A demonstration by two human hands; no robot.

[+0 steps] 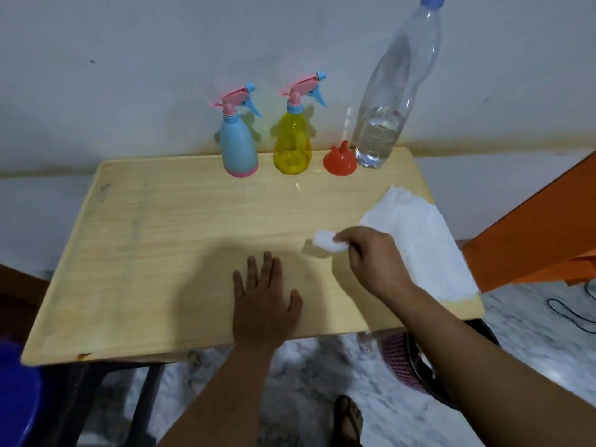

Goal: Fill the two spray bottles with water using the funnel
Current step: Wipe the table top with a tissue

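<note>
A person's right hand [371, 256] pinches a small white wad of tissue [329, 241] just above the wooden counter [161, 237], beside a spread paper towel [419, 240], while the left hand [263, 298] lies flat with fingers spread near the front edge. The task's things stand upright in a row along the far edge, well apart from both hands: a blue spray bottle [238, 146], a yellow spray bottle [293, 141], an orange funnel [340, 160] resting mouth-down, and a tall water bottle [387, 117], partly full. Both sprayer heads are screwed on. The funnel lies straight beyond the right hand, the nearer one; nothing stands between.
</note>
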